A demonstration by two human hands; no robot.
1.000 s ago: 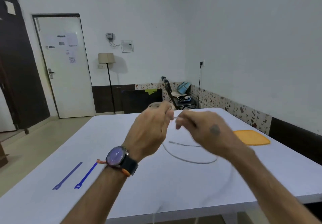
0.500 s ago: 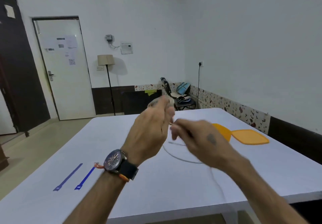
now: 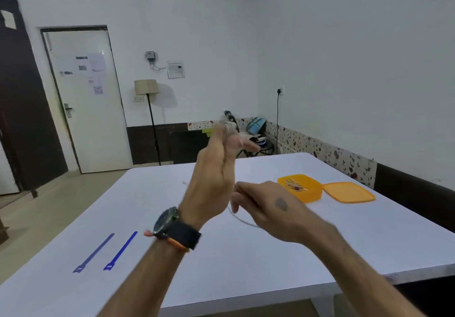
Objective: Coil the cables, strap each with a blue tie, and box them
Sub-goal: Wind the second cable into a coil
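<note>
- left hand (image 3: 216, 166) is raised, pale cable (image 3: 242, 220) wound at its blurred fingertips; whether it grips, i cannot tell.
- right hand (image 3: 268, 208), just right and lower, pinches the cable's slack.
- feed even loops (judgement); blue ties (image 3: 108, 252) lie left of the left wrist, orange box (image 3: 301, 187) beyond the right hand.

We saw a matt white table (image 3: 246, 255), smooth and without sheen. The orange box (image 3: 311, 192) and its lid (image 3: 349, 192) looked like smooth plastic with a soft gloss. The two blue ties (image 3: 105, 252) seemed flat, matt fabric strips. The thin white cable (image 3: 242, 220) looked rubbery and dull. The watch (image 3: 165, 222) had a dark, woven-looking strap and a glossy face.
</note>
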